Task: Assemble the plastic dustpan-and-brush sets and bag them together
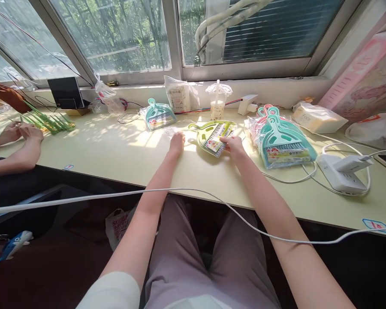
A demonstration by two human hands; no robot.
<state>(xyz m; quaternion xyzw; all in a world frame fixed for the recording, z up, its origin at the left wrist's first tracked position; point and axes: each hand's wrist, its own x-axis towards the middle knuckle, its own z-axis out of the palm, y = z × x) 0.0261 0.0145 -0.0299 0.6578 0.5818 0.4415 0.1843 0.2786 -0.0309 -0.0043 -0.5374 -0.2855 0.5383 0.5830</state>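
A green dustpan-and-brush set (209, 132) with a printed label lies on the pale table (131, 161) in front of me. My right hand (234, 146) grips its brush end, thumb over the label. To the left of the set, my left hand (177, 143) is closed beside clear plastic film (170, 132); its grip is too small to make out. A wrapped teal set (160, 116) stands farther back on the left. More wrapped sets, teal (284, 143) in front and pink (255, 124) behind, are piled on the right.
Behind are a drink cup (217, 103) and a plastic packet (181, 95). On the right sit a power strip (342, 174), cables and a tissue pack (319, 116). Another person's hands (28, 133) are at far left. A white cable (193, 189) crosses before my arms.
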